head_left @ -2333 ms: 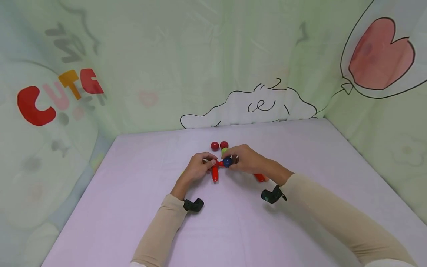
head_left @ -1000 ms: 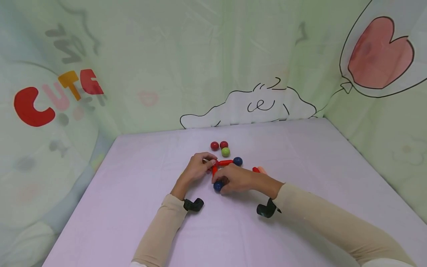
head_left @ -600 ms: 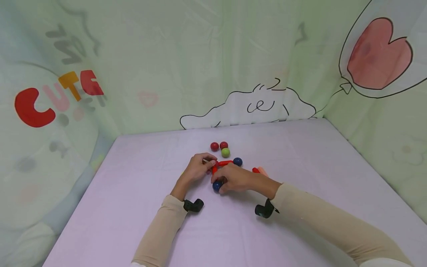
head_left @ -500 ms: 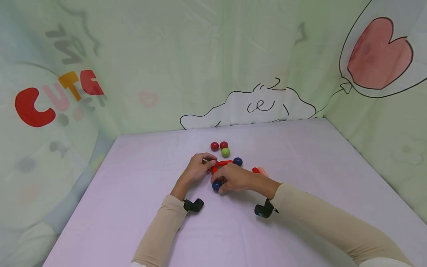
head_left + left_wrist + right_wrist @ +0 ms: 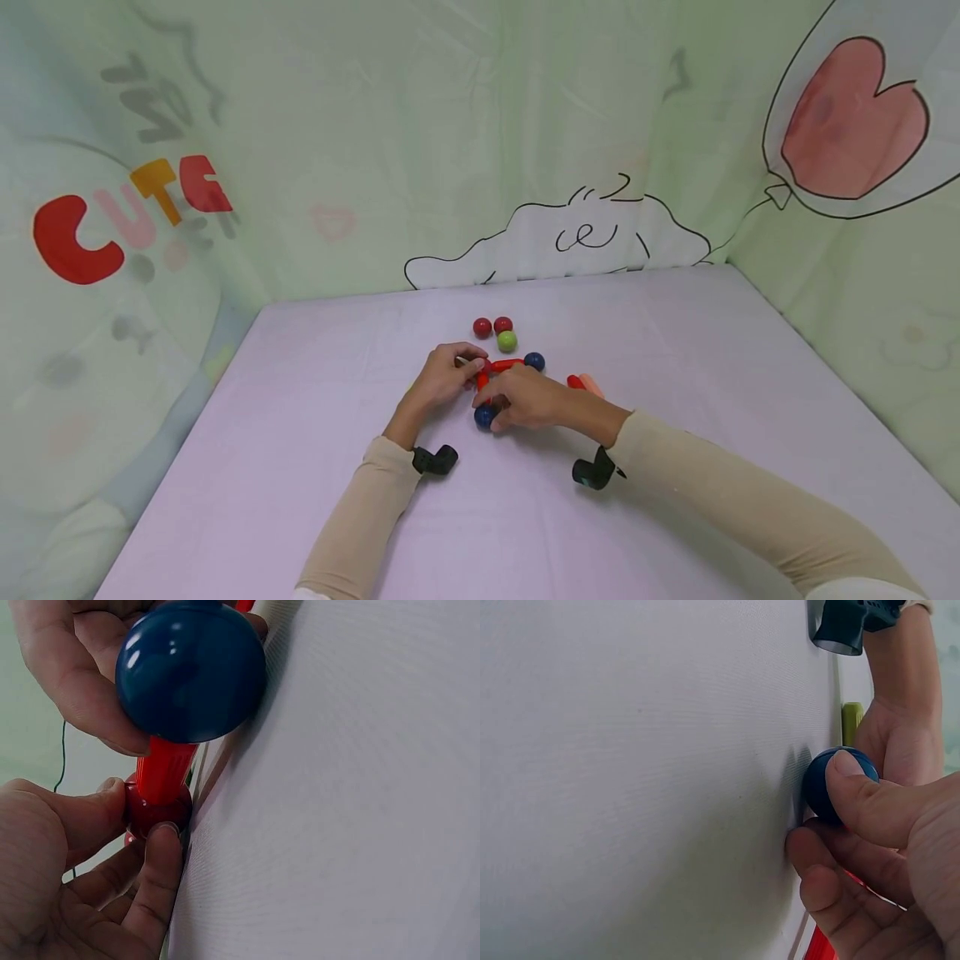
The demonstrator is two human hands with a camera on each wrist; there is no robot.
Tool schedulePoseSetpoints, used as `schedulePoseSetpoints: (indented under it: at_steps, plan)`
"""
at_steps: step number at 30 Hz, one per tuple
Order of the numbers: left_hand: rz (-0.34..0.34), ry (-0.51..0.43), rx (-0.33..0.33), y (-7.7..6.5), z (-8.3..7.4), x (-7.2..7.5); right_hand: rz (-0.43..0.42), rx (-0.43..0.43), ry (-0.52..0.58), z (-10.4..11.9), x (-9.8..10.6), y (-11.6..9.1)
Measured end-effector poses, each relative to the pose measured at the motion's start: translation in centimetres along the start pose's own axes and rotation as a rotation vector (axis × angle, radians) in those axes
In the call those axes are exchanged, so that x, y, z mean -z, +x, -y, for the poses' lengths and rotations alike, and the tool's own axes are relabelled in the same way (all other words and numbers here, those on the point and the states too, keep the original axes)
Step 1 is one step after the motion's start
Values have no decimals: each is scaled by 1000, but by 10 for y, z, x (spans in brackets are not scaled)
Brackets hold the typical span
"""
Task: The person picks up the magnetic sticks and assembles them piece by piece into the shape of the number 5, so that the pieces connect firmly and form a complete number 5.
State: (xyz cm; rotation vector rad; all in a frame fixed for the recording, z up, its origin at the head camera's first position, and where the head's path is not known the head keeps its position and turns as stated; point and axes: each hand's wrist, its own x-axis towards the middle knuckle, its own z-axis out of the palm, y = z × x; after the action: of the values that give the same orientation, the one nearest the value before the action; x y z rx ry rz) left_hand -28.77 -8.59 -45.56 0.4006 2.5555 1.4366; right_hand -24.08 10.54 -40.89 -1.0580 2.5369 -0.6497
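My left hand [image 5: 442, 375] pinches a red ball [image 5: 154, 810] between thumb and fingers. From that ball a short red stick [image 5: 165, 769] runs toward me, with a dark blue ball [image 5: 484, 417] at its near end. The thumb and fingers of my right hand [image 5: 525, 396] hold this blue ball low over the table; the thumb lies on it in the right wrist view. A second red stick [image 5: 508, 364] points right from the red ball and carries another blue ball [image 5: 534, 361]. How deep the sticks sit in the balls is hidden.
Behind my hands, two red balls [image 5: 492, 327] and a green ball [image 5: 507, 341] lie close together on the lilac tabletop [image 5: 337, 342]. A red stick [image 5: 575, 382] and a pale orange stick [image 5: 591, 385] lie beyond my right forearm. A yellow-green stick [image 5: 852, 720] shows near my left wrist.
My right hand has left the blue ball on the rightward stick and come to the near stick with another blue ball, which has since shifted slightly left. My left hand stays on the red ball.
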Motion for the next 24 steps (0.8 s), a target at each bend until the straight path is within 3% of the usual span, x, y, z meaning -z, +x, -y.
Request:
schedulePoseSetpoints:
  at_steps: [13, 24]
  plan:
    - [3, -17, -23, 2, 0, 1, 14, -68, 1, 1, 1, 2]
    - [3, -26, -18, 2, 3, 1, 23, -65, -12, 2, 0, 1]
